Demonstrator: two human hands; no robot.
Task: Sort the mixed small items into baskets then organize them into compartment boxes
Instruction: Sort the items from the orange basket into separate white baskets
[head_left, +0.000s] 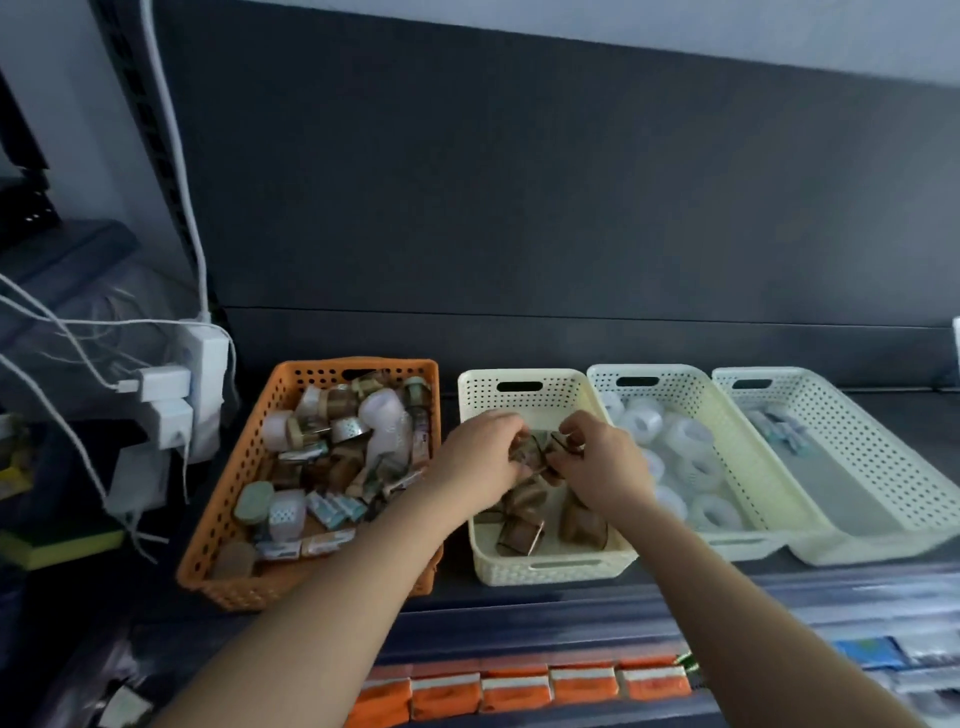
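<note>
- Brown packets (537, 451) pinched above the middle of the cream basket (550, 571), bundle lying crosswise between the hands.
- Left hand (480, 457) and right hand (602, 467) both curled tight on it, fingertips nearly meeting.
- Probably needs only a straight drop; orange basket (244, 587) nearer the left hand.

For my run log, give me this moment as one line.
step: sorting | left hand: grips brown packets | right hand: grips same packets | where: above leftmost cream basket | orange basket: holds mixed items

dim, cool light | soft blur throughout | wide-angle edge bending
</note>
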